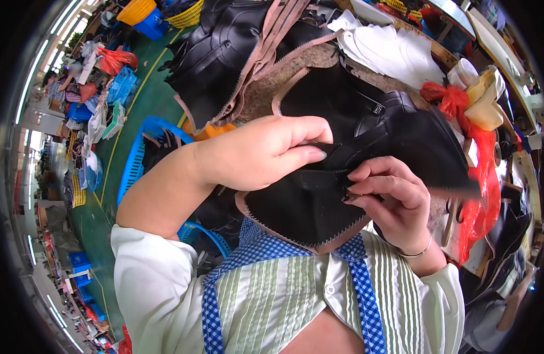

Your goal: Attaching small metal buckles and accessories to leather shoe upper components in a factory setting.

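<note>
A black leather shoe upper with a zigzag-cut brownish edge lies in front of my chest, its lower flap reaching against my apron. My left hand is closed, thumb and forefinger pinching a narrow black fold at the upper's middle. To the right, my right hand has its thumb and fingertips pressed together on a small dark bit beside the same upper; what that is, I cannot make out. Beyond the hands, a small metal buckle shows on the black leather.
Stacked black leather pieces with brownish zigzag edges lie at the far left of the worktop. White flat pieces are piled at the back. A red plastic bag hangs on the right. A blue basket stands left, near the green floor.
</note>
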### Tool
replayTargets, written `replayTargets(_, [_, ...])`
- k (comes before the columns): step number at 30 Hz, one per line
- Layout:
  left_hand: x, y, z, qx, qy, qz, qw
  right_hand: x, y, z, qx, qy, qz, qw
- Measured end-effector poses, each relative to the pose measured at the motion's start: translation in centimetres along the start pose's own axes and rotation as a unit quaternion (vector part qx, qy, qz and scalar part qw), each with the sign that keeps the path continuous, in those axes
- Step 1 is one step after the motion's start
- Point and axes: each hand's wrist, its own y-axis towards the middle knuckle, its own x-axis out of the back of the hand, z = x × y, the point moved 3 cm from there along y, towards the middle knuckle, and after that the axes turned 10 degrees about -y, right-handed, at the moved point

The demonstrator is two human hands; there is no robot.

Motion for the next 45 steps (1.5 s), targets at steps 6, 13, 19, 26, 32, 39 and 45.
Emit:
replayTargets(6, [-0.8,-0.2,0.7,0.036,-0.194,0.032,0.98,-0.5,-0.4,-0.9,-0.001,0.008,0.023,1.0])
replayTargets(13, [-1.6,-0.2,1.0,0.07,-0.246,-0.018,0.967,-1.0,-0.2,-0.9,-0.013,0.023,0.022,0.999])
replayTargets(19, [-1.4,-0.2,1.4,0.076,-0.224,-0.039,0.971,-1.3,0.3,-0.8,-0.021,-0.026,0.028,0.999])
replayTargets(26, [-2.2,0.1,2.0,0.024,-0.211,-0.057,0.976,-1.8,0.5,0.2,-0.009,-0.116,-0.018,0.993])
replayTargets(32, [-2.9,-0.2,2.5,0.01,-0.063,-0.151,0.986,-2.6,0.7,0.3,0.004,-0.188,-0.07,0.98])
replayTargets(39, [-3.8,-0.3,3.0,-0.018,-0.141,-0.202,0.969,-2.0,1.2,-0.8,0.024,-0.176,-0.079,0.981])
replayTargets(45, [-3.1,-0.9,3.0,-0.026,-0.311,-0.182,0.932,-2.0,1.4,-1.4,0.017,-0.071,-0.053,0.996])
